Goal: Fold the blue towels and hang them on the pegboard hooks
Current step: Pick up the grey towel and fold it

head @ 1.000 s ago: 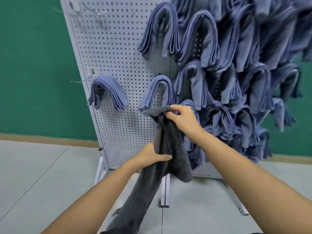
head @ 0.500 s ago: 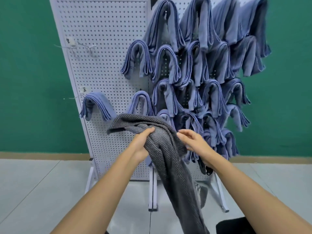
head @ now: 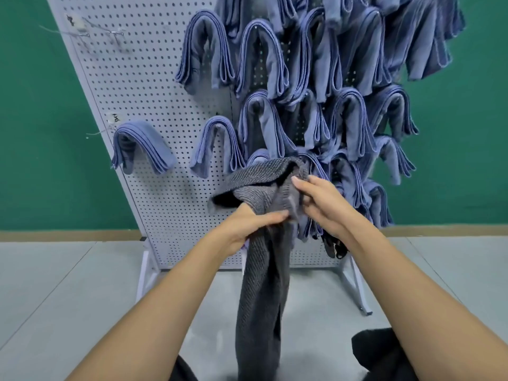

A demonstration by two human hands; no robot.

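Gripping the grey towel (head: 261,298) by its bunched top in front of the pegboard (head: 154,78), left hand (head: 253,225) and right hand (head: 324,207) both curl fingers into the cloth — its long tail dangles floorward, so the fold may slump or snag the hung towels (head: 261,61) behind.

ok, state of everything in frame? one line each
grey towel: not on a hook, top bunched, rest hanging down
left hand: grips the grey towel
right hand: holds the towel's bunched top
blue towels: folded, draped over hooks
pegboard: upright on its stand, right side covered by towels
upper-left hooks: bare
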